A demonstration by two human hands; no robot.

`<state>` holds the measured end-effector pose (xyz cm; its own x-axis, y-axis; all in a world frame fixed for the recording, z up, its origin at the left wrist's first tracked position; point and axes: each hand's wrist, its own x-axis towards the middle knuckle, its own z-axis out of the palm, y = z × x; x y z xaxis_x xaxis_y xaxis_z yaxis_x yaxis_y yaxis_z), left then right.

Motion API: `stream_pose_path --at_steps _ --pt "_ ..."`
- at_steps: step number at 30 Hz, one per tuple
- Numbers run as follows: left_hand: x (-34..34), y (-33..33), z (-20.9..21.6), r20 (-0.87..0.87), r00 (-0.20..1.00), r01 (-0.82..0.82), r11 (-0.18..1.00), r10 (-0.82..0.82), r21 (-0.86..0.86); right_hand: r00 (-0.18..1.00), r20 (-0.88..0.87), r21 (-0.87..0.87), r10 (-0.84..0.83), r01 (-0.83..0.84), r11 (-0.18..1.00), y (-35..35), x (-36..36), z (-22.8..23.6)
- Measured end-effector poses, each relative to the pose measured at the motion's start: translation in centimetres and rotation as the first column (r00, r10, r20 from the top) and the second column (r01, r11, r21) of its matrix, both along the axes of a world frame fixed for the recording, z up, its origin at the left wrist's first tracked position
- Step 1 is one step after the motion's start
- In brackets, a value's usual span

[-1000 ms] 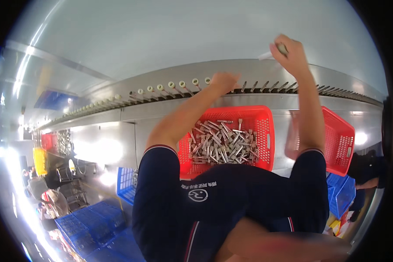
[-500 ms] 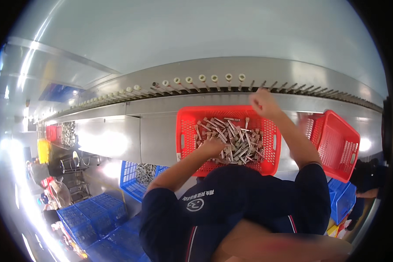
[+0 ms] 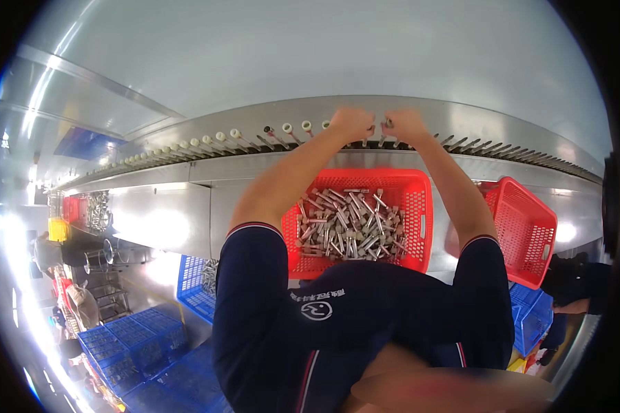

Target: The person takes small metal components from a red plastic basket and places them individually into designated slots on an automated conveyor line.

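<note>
My left hand (image 3: 353,124) is closed in a fist at the row of upright metal rods (image 3: 492,146), with a small dark tip showing beside its fingers. Just to its right, my right hand (image 3: 403,126) is also closed, at another rod in the same row. A small dark metal end shows by its fingers; what either hand grips is mostly hidden. Left of my hands, many rods carry pale ring-shaped caps (image 3: 287,128); those on the right are bare. Below my arms, a red plastic basket (image 3: 420,206) holds a heap of shiny metal pins with blocky ends (image 3: 351,224).
More red baskets (image 3: 523,234) stand at the right. Blue crates (image 3: 134,344) are stacked at lower left, and a blue crate of metal parts (image 3: 194,289) sits beside my left arm. A person in dark clothes (image 3: 577,286) is at the far right.
My left hand has left the pins in the basket and come up to the rod row. The right hand has shifted slightly left and up, and now both are side by side.
</note>
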<state>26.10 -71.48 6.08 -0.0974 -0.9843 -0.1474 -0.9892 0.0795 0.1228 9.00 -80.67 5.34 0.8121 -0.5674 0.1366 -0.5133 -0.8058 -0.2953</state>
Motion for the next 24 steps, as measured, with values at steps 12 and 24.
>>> stream_pose_path --at_steps 12,24 --pt "-5.6 17.1 0.3 -0.360 0.901 0.287 0.955 -0.243 0.074 0.878 -0.269 0.661 0.395 -0.129 0.739 12.5 -7.8 1.7" --pt "3.3 5.6 1.3 -0.070 0.996 0.015 0.914 -0.048 -0.405 0.978 0.103 -0.194 0.184 -0.161 0.968 5.2 3.6 3.0"
